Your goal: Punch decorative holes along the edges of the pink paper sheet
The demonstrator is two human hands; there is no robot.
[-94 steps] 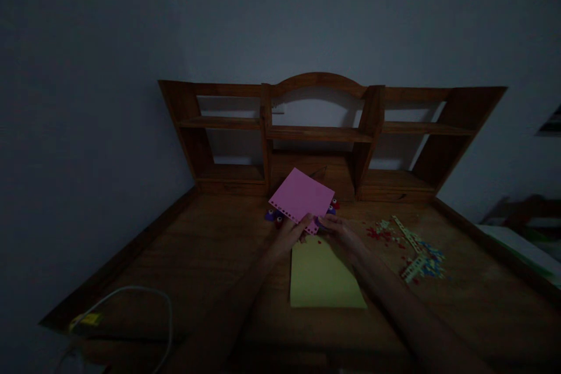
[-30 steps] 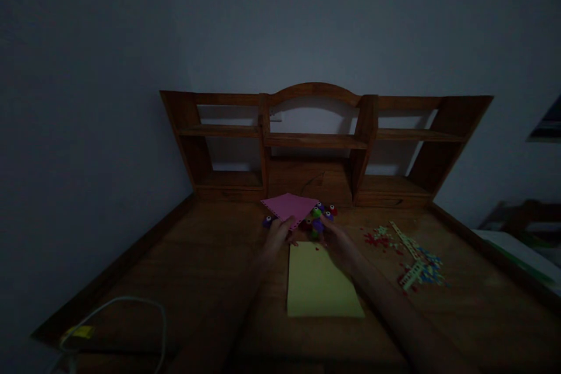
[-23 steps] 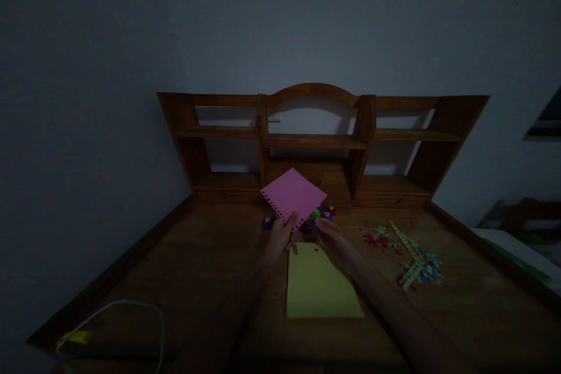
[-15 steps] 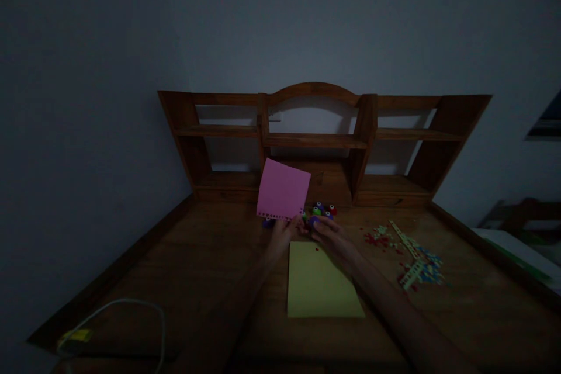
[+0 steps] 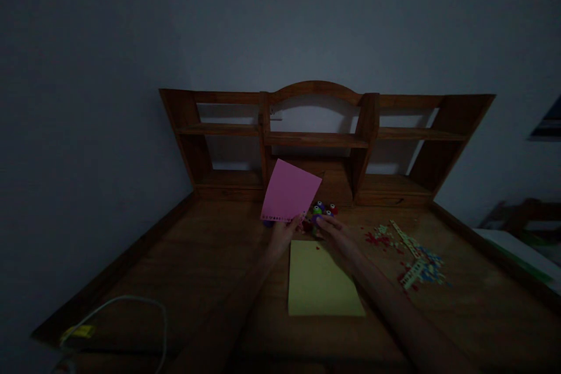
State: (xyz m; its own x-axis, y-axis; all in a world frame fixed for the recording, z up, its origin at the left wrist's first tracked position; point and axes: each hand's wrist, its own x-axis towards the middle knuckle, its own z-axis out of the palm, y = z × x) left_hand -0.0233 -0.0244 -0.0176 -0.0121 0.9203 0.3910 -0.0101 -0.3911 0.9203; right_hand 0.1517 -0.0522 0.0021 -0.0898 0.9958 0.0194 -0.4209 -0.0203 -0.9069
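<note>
My left hand [image 5: 283,235] pinches the lower edge of a pink sheet of paper [image 5: 293,191], held up and tilted, with a row of small punched holes along that edge. Close beside it, my right hand [image 5: 336,234] has its fingers closed round a small purple craft punch [image 5: 316,219] at the sheet's lower right corner. Whether the paper sits inside the punch is too dark to see. Behind the hands stand several more punches, among them a green one [image 5: 317,210] and a red one [image 5: 333,209]. Below lies a yellow sheet [image 5: 323,283] with a tiny red piece [image 5: 318,248] on it.
On the right of the wooden desk [image 5: 188,269] lie yellow punched strips [image 5: 412,273] and scattered red, blue and pale paper bits [image 5: 432,269]. A wooden shelf unit [image 5: 315,140] stands at the back. A white cable [image 5: 140,299] loops at the front left, near a yellow object [image 5: 81,332].
The pink sheet has shifted right and turned clockwise in my left hand. My right hand, with the purple punch, has moved slightly to the right.
</note>
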